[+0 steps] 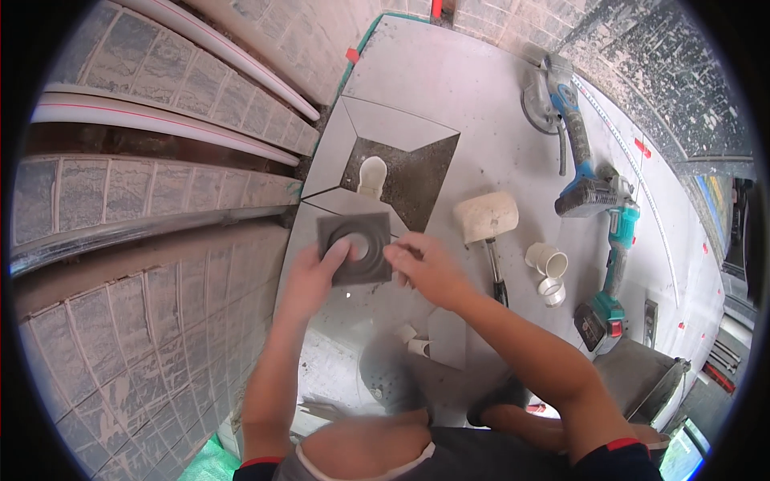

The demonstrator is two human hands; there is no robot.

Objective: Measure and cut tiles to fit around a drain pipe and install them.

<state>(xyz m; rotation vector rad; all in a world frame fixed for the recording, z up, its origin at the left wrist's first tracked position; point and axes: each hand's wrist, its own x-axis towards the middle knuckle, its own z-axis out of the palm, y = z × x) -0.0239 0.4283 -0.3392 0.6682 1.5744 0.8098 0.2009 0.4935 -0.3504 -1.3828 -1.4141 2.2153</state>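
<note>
A dark grey square floor drain, with round ridges about a central opening, is held up over the tiled floor. My left hand is closed on its left side, the thumb lying across the front near the opening. At the right edge of the drain, my right hand has its fingers curled in a pinch; the fingertips overlap that edge and are slightly blurred. Just beyond the drain is a cut-out of bare grit framed by slanted tile pieces, with a white pipe end in it.
A white-headed mallet and white pipe fittings lie right of my hands. Farther right are a blue cordless grinder and a teal cordless tool. Pipes run along the left wall. Tile offcuts lie near my feet.
</note>
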